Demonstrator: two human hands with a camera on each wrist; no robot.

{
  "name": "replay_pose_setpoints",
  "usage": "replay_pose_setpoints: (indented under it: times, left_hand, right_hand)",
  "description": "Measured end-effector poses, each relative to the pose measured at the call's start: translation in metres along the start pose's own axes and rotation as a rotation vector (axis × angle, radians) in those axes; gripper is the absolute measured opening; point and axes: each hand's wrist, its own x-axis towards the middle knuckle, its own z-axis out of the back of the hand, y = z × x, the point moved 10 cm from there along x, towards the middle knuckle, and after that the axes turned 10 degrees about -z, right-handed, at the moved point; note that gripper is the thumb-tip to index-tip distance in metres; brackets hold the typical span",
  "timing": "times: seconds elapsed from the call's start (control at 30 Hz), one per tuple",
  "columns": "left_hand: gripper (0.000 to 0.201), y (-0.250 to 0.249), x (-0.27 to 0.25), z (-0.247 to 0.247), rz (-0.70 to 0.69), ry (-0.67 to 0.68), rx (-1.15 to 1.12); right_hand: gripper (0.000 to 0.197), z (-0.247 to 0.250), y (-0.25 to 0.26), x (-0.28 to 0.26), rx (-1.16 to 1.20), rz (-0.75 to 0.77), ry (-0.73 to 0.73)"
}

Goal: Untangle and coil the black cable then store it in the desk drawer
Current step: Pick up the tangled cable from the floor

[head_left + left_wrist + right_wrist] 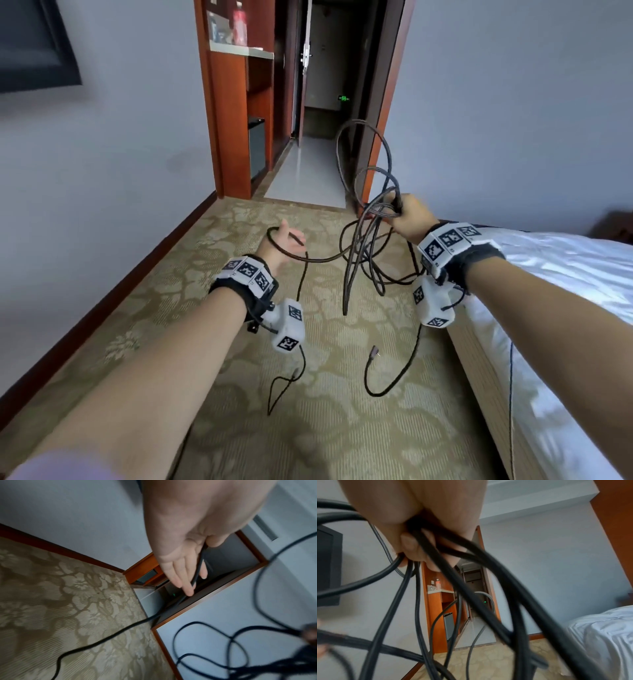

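**One tangled cable held up between two hands**

One bed [565, 274] with white sheets stands at the right, over a patterned carpet [171, 308]. One black cable [356, 260] hangs in the air above the carpet, bunched into several loose loops; two plug ends [373, 353] dangle low, near the floor. The right hand [411, 214] is clenched around the gathered bundle of loops, some standing up above the fist, others drooping below it. The left hand [282, 245] is spread, fingers [181, 577] straight, with a single strand of the cable lying across the palm and looping round the hand. The two hands are held apart, one strand sagging between them.
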Motion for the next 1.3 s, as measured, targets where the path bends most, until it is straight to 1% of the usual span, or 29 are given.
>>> replay_pose_setpoints:
  times: [0.07,0.1,0.17,0.23,0.33,0.4,0.5,0.6,0.67,0.73,0.8,0.9,1.0,1.03,1.1,1.17,1.2,1.23,1.3]
  left_hand:
    - [0.05,-0.032,-0.009,-0.009,-0.024,0.071,-0.061]
    - [0.05,-0.049,-0.015,-0.011,-0.044,0.091,-0.072]
    - [0.046,-0.081,-0.029,-0.013,-0.127,0.136,-0.09]
    - [0.045,-0.11,-0.045,-0.009,-0.212,0.167,-0.112]
    - [0.048,-0.14,-0.063,0.01,-0.317,0.183,-0.078]
    - [0.049,-0.158,-0.076,0.029,-0.368,0.165,-0.07]
    - [0.053,-0.181,-0.095,0.066,-0.401,0.096,-0.077]
    - [0.056,-0.208,-0.119,0.116,-0.472,-0.036,-0.031]
    - [0.058,-0.226,-0.138,0.156,-0.546,-0.138,0.048]
    - [0.059,-0.234,-0.156,0.194,-0.544,-0.215,0.121]
    - [0.056,-0.24,-0.177,0.231,-0.53,-0.303,0.154]
    - [0.047,-0.249,-0.213,0.284,-0.516,-0.446,0.089]
    - [0.036,-0.25,-0.248,0.327,-0.432,-0.585,0.133]
    - [0.029,-0.251,-0.259,0.338,-0.402,-0.61,0.163]
    - [0.018,-0.254,-0.279,0.354,-0.347,-0.617,0.225]
    - [0.019,-0.259,-0.299,0.365,-0.316,-0.607,0.202]
    - [0.022,-0.263,-0.309,0.369,-0.322,-0.602,0.175]
    - [0.034,-0.272,-0.32,0.373,-0.345,-0.609,0.164]
    - [0.071,-0.292,-0.344,0.384,-0.387,-0.655,0.205]
  right_hand:
    - [0.013,-0.025,0.007,-0.003,-0.058,-0.017,0.067]
    - [0.013,-0.039,0.012,-0.005,-0.085,-0.023,0.107]
    - [0.02,-0.069,0.022,-0.013,-0.107,-0.04,0.175]
    - [0.026,-0.095,0.034,-0.022,-0.062,-0.066,0.213]
    - [0.029,-0.126,0.058,-0.034,0.015,-0.086,0.23]
    - [0.032,-0.141,0.078,-0.037,0.061,-0.094,0.216]
    - [0.036,-0.153,0.115,-0.039,0.203,-0.114,0.176]
    - [0.025,-0.151,0.16,-0.04,0.278,-0.079,0.146]
    - [0.024,-0.131,0.199,-0.036,0.296,-0.017,0.052]
    - [0.026,-0.107,0.242,-0.036,0.32,0.065,-0.054]
    - [0.025,-0.088,0.294,-0.046,0.35,0.166,-0.107]
    - [0.022,-0.072,0.373,-0.075,0.418,0.337,-0.112]
    - [0.021,-0.07,0.437,-0.108,0.486,0.474,-0.092]
    - [0.021,-0.071,0.458,-0.12,0.502,0.522,-0.072]
    - [0.021,-0.071,0.498,-0.147,0.522,0.616,-0.049]
    - [0.022,-0.068,0.535,-0.177,0.562,0.698,-0.024]
    - [0.021,-0.068,0.553,-0.192,0.586,0.737,-0.006]
    - [0.02,-0.067,0.57,-0.207,0.607,0.777,0.015]
    - [0.019,-0.066,0.602,-0.239,0.653,0.856,0.044]
